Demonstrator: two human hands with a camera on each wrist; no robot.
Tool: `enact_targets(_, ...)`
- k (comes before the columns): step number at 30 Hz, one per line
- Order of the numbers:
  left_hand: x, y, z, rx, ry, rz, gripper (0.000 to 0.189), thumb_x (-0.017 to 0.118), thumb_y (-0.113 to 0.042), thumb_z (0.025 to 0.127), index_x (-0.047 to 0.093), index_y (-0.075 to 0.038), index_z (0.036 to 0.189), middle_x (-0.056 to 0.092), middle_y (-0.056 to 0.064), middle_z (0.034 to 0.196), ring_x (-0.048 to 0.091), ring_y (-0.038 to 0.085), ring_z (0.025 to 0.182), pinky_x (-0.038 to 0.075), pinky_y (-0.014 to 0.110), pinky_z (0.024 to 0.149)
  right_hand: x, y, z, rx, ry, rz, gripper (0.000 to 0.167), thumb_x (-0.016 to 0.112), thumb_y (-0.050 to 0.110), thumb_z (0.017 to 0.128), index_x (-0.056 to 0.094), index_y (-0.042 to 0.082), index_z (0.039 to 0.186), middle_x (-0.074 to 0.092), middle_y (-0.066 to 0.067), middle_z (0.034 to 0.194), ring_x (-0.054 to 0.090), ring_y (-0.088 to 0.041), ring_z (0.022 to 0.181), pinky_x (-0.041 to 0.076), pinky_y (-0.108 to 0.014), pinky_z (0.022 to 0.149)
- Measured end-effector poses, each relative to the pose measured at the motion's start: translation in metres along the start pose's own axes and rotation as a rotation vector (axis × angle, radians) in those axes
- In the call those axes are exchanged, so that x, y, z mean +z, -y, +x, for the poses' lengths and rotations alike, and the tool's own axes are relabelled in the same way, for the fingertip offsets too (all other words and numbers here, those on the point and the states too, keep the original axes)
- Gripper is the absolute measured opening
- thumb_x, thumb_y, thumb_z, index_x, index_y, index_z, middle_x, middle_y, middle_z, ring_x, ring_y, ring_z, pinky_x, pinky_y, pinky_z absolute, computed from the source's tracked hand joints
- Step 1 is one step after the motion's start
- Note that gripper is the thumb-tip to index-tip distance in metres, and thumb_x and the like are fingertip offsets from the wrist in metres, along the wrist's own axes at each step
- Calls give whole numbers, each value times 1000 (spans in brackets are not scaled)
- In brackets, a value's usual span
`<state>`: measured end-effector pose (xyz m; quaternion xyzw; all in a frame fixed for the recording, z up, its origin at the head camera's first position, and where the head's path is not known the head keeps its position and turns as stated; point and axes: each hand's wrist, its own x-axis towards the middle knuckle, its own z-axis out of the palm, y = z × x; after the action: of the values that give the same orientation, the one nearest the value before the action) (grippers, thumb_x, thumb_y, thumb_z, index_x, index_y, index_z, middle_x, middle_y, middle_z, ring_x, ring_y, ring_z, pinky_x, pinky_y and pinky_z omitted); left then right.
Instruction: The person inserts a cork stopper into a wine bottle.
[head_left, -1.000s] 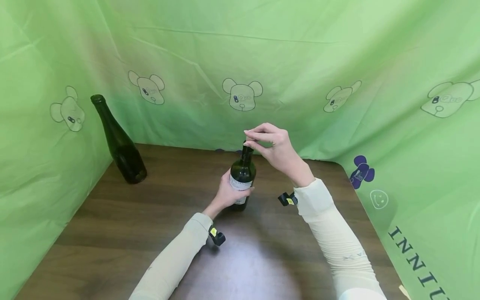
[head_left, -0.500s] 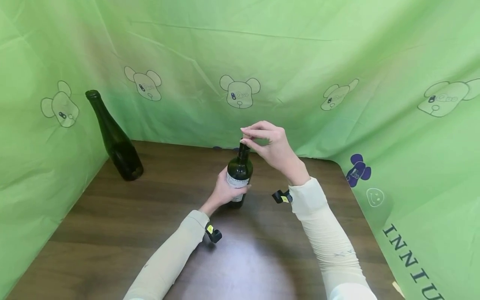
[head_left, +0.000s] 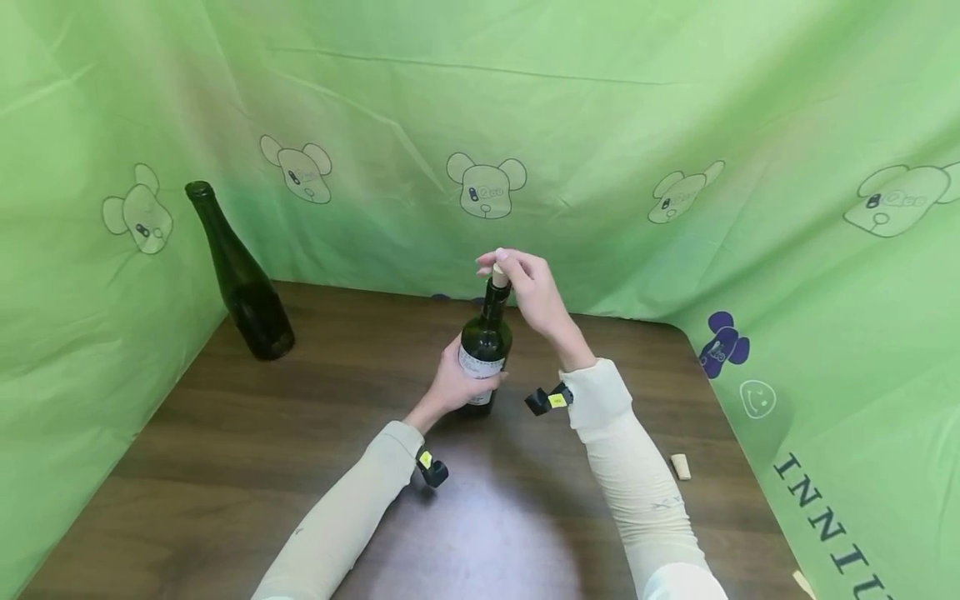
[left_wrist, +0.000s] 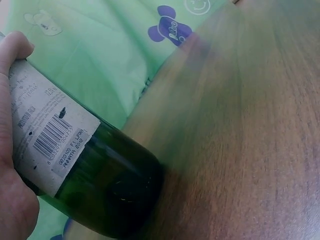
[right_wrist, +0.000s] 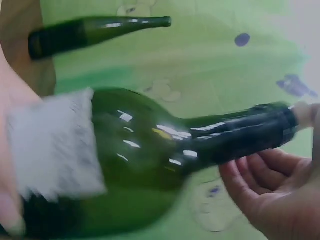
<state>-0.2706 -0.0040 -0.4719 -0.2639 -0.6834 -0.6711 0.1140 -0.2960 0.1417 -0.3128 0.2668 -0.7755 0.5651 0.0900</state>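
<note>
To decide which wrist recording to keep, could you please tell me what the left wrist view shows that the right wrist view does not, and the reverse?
Only the left wrist view shows the barcode and the smiley print.
Only the right wrist view shows the right hand, the cork at the bottle's mouth and the other bottle.
Both share the labelled bottle, part of the left hand, the green cloth and the wooden table.

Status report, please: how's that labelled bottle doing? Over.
Left hand gripping labelled bottle. Right hand at its mouth, thumb against protruding cork. Nothing visibly in the way; other bottle stands apart.
</note>
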Motion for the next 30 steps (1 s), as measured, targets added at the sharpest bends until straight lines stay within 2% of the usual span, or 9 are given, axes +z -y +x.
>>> enact_targets(2,-1,-3,0,-6,3,7,61,86,2,72,56,-3,124,69,15,103,65,13,90,54,35,87,6,-5,1,88,70,142,59,34,39,107,69,-8,110,74,-17,101,71,-26,95,53,-36,88)
enact_targets(5,-1,-5,-1,-20,5,23,61,86,2,72,56,-1,125,68,16,105,64,14,92,53,35,89,15,-8,2,192,160,362,66,28,46,103,72,-2,91,73,-10,83,70,-22,79,55,-37,83)
enact_targets(7,-1,-5,-1,-28,4,36,61,86,0,72,56,-1,125,68,16,106,64,15,92,53,36,90,20,-10,2,229,197,470,66,26,49,101,68,6,75,68,-4,68,67,-20,68,55,-36,79)
enact_targets(9,-1,-5,-1,-35,4,42,60,86,-1,72,56,-2,124,68,16,106,64,16,92,53,36,90,23,-11,2,234,206,523,63,27,49,99,60,12,61,59,1,55,58,-18,56,53,-35,72)
enact_targets(12,0,-2,-1,-42,13,53,60,86,-2,73,56,-2,124,68,16,107,64,18,93,54,36,90,26,-14,2,207,212,562,57,28,48,97,47,17,53,43,4,46,42,-18,46,45,-33,62)
enact_targets(15,1,9,0,-56,7,71,63,87,-2,73,54,-1,126,67,18,109,64,20,94,53,37,91,28,-14,3,175,234,589,51,29,44,95,41,19,52,36,7,45,33,-15,44,38,-30,55)
enact_targets(20,4,31,0,-66,-26,80,68,88,-1,71,53,-4,129,66,17,111,64,23,96,53,38,92,32,-14,4,133,245,621,46,27,39,93,37,20,52,35,10,45,29,-11,42,30,-24,47)
enact_targets(26,5,35,0,-34,-38,42,65,90,-6,70,56,-10,125,67,11,106,64,20,93,53,36,89,34,-12,3,102,213,618,46,24,38,92,35,20,52,33,11,44,26,-10,41,26,-25,44)
enact_targets(30,5,34,0,-18,-52,52,63,89,-12,68,57,-9,122,68,10,102,65,20,89,54,36,87,35,-12,4,95,198,624,46,22,36,92,35,20,50,32,12,43,26,-9,40,25,-26,43)
